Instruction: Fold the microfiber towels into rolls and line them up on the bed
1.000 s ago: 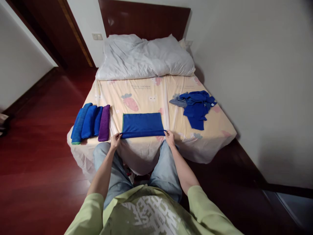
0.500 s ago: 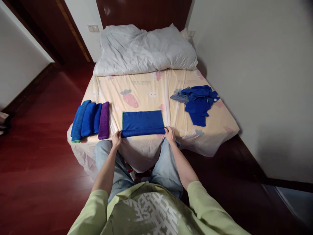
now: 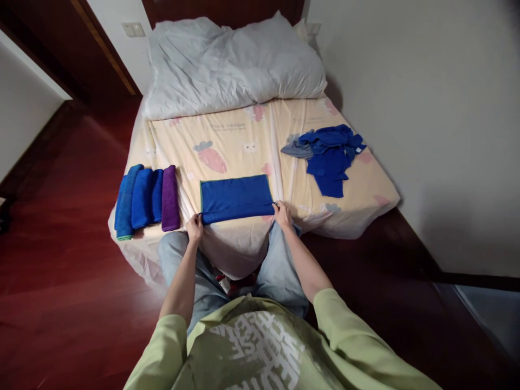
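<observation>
A blue towel (image 3: 235, 196) with green edging lies flat on the bed in front of me, its near edge turned over into a narrow band. My left hand (image 3: 195, 227) pinches the left end of that band. At the right end, my right hand (image 3: 281, 214) pinches the same band between thumb and fingers. To the left of my left hand stands a row of rolled towels: a purple roll (image 3: 169, 198) is nearest, with several blue rolls (image 3: 141, 199) beyond it.
A loose heap of blue and grey cloths (image 3: 329, 154) lies on the right side of the bed. A bulky white quilt (image 3: 235, 65) covers the head end. The patterned bedsheet (image 3: 227, 146) hangs over the near edge, by my knees. A wall runs along the right.
My view has tilted slightly, so the bed sits a little higher and turned. Both hands keep hold of the towel's near band, which looks little changed.
</observation>
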A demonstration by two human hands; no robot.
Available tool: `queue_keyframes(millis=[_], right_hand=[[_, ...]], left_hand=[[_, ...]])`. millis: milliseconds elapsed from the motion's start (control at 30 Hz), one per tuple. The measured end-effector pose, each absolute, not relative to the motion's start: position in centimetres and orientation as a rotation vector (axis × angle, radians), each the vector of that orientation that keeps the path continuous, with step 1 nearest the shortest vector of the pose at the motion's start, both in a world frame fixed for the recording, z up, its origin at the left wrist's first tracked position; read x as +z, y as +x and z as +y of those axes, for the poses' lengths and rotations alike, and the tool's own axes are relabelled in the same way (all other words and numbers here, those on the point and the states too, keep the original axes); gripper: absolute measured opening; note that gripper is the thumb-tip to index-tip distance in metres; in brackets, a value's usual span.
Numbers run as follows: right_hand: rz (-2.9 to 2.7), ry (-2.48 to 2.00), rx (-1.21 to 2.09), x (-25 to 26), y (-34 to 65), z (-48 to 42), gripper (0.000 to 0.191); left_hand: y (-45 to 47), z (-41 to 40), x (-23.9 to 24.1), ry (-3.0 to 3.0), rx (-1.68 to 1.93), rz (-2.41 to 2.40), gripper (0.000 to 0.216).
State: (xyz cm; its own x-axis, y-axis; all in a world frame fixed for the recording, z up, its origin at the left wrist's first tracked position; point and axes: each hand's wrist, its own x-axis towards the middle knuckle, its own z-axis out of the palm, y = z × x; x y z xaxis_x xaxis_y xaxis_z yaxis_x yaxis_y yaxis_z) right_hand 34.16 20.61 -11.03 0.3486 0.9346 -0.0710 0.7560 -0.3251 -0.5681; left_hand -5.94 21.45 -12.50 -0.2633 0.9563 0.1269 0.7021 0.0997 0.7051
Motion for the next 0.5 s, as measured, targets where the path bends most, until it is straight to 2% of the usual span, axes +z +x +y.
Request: queue_keyframes(millis=[500], right_hand=[[-1.428, -2.164, 0.517, -11.76, 34.29, 21.18, 0.023]], left_hand=[[-5.04, 21.34, -12.40, 1.549, 1.037, 2.058, 0.026]])
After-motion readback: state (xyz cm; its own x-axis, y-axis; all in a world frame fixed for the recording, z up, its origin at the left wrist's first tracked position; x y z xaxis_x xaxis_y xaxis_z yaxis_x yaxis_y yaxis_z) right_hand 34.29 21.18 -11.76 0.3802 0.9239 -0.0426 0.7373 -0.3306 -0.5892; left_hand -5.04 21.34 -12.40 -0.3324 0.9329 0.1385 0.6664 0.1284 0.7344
